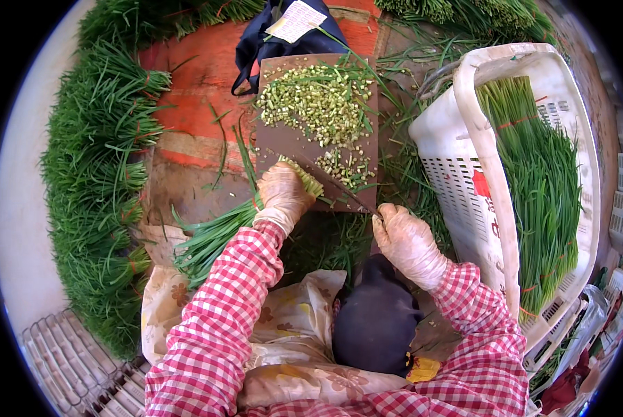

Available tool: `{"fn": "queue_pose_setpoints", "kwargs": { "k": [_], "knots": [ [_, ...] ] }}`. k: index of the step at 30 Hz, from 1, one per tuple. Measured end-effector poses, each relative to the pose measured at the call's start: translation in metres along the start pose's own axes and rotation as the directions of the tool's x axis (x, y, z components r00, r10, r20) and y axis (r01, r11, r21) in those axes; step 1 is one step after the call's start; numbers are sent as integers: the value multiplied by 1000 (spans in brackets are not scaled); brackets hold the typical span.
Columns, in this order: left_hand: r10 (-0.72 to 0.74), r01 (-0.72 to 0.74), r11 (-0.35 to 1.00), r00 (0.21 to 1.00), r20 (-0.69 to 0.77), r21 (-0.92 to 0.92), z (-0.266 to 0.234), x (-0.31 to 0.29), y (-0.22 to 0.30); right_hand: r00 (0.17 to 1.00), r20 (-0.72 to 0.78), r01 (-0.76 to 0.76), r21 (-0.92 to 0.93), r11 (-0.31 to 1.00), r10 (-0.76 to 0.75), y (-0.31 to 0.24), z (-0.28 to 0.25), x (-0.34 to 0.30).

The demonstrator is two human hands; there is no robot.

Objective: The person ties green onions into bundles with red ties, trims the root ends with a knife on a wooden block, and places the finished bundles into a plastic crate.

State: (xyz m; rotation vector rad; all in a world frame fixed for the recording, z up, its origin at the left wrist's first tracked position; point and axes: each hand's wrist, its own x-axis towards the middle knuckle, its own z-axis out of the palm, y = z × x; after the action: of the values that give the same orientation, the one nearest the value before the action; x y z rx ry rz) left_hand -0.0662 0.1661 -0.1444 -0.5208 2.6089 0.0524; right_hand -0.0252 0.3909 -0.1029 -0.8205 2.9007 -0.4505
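My left hand, in a thin pale glove, is wrapped round a bunch of garlic chives. The bunch's pale stem ends poke out past my fingers over the near left of a brown cutting board; its green leaves trail down to the left beside my sleeve. My right hand, gloved too, is closed on the handle of a long, dark-bladed knife. The blade slants up and left across the board, its far part close to the stem ends. Chopped stem pieces are heaped on the board's far half.
Tied green bunches line the left side. A white plastic basket of chives stands at right. Behind the board lies a dark blue bag with a paper sheet. A dark rounded object sits near my lap.
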Motion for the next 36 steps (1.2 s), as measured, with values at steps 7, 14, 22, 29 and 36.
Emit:
{"fn": "queue_pose_setpoints", "kwargs": {
  "k": [7, 14, 22, 29, 36],
  "knots": [
    [-22, 23, 1000, 999, 27, -13, 0, 2, -2, 993, 121, 8, -14, 1000, -6, -6, 6, -6],
    [56, -57, 997, 998, -27, -49, 5, 2, -7, 974, 201, 46, 273, 961, -104, 1, 12, 12],
    [87, -87, 996, 996, 35, -25, 6, 7, -12, 970, 209, 48, 338, 940, -125, -6, 29, 32],
    [154, -160, 985, 985, -83, -67, 9, 5, -20, 957, 267, 63, 201, 978, -116, -32, 78, 97],
    [286, -394, 837, 907, -308, -381, -35, -83, -84, 997, 33, 70, -54, 996, -68, -45, 67, 152]
  ]
}}
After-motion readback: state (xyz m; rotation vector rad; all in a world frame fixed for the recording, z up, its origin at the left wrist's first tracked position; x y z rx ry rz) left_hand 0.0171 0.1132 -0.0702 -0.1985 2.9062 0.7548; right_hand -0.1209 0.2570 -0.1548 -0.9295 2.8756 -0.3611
